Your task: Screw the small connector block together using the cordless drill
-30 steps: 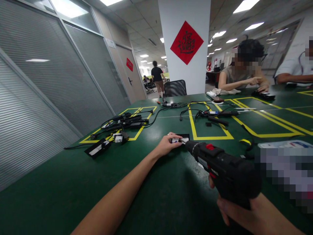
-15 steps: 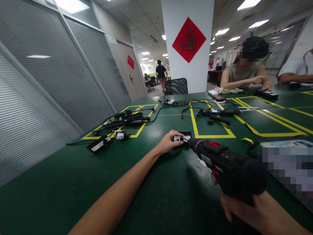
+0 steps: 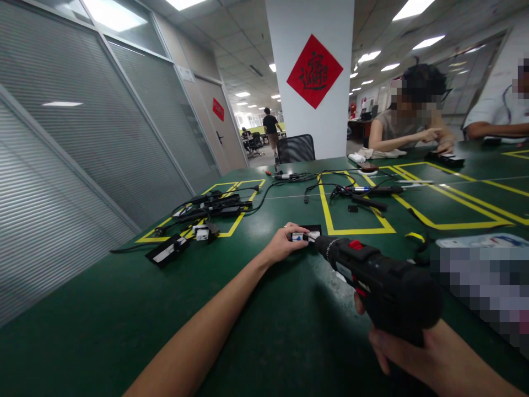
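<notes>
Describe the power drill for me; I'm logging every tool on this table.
The power drill is a black, matte, plastic-looking body with a red switch on top and red trim below. It lies nearly level above the green table, nose pointing away. The right hand grips its handle; its tip meets the small black-and-white part under the left hand.

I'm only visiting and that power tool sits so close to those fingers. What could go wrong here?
The drill in the right hand has its tip at the small black part that the left hand pins to the green table. If the tip slips, it could jab those fingers. The light part might also spin or skid away.
</notes>
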### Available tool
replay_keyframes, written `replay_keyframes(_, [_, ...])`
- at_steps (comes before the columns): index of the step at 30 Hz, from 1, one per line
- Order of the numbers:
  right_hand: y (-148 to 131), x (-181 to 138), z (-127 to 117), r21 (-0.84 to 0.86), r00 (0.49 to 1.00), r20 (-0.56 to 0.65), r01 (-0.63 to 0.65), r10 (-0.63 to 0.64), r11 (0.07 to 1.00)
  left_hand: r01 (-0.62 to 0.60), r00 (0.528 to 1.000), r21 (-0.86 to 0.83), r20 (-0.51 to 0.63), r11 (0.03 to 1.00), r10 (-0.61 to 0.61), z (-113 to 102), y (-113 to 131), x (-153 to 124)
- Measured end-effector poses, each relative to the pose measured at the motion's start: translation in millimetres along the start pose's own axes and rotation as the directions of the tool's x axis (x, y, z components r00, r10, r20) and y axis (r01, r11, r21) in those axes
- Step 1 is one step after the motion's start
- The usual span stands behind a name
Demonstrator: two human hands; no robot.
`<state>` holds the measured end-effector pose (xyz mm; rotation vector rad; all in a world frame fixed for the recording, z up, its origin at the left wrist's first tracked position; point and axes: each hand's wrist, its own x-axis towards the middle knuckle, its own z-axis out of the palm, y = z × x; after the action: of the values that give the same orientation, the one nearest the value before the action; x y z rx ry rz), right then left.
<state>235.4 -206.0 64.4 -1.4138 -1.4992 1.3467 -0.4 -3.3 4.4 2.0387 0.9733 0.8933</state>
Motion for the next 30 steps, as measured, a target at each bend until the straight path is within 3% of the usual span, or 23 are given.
replay_keyframes(20, [0.3,-0.1,-0.8,-0.038,0.999,0.013,-0.031,0.031,0.999,-0.03,0.998,0.036,-0.045,0.999,0.031,3.1,-3.3,0.7])
replay_keyframes(30, [2.9,0.0,1.6,0.041,0.999,0.046,-0.006,0.004,0.999,-0.029,0.998,0.043,-0.059,0.999,0.032,3.4,0.2,0.5])
